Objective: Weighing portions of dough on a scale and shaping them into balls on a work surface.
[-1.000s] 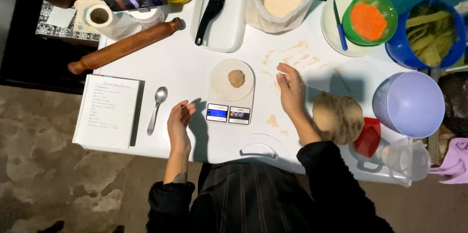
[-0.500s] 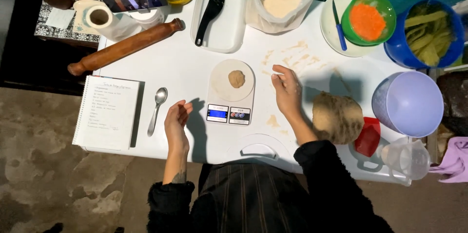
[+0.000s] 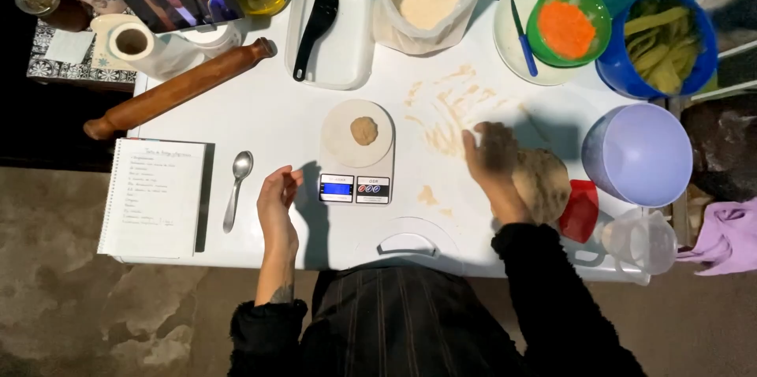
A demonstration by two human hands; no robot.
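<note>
A small dough ball lies on the round plate of a white kitchen scale in the middle of the white table. My left hand hovers open just left of the scale, holding nothing. My right hand reaches right of the scale, fingers spread, at the edge of a large brown dough lump. Floury smears mark the table between scale and hand.
A spoon and notebook lie at left, a rolling pin behind them. Along the back: white tray with black scoop, flour bag, plate with knife, green bowl, blue bucket. A lilac bowl sits right.
My right hand has moved right, away from the scale, to the big dough lump. My left hand has stayed beside the scale.
</note>
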